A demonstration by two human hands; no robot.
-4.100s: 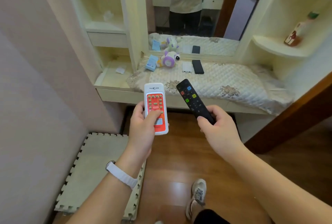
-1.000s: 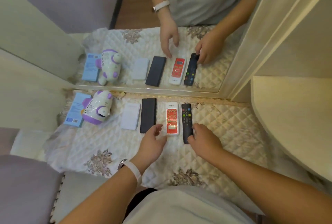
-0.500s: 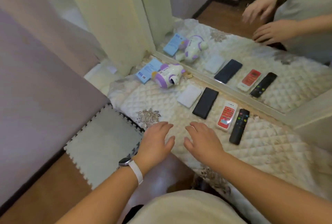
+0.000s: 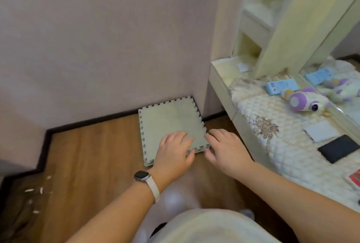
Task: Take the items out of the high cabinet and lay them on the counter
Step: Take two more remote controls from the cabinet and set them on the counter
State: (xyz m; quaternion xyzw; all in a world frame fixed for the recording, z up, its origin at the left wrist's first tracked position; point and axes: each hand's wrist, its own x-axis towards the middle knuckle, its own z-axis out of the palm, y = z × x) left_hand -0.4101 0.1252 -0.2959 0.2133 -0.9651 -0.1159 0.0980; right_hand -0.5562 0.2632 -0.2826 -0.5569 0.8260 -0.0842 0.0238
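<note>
your left grip [image 4: 175, 151] and right grip [image 4: 228, 149] both loose, fingers spread, empty, above the foam mat [image 4: 169, 120]. toy [image 4: 303, 101], black phone [image 4: 339, 150] lie on the counter [image 4: 224, 91].

Single head-worn wide-angle view, looking steeply down at the floor mat [image 4: 171, 122], counter [image 4: 222, 91] along the right, close range

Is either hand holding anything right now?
No: the left hand and the right hand are both empty, fingers loosely spread, seen in front of the foam mat.
</note>
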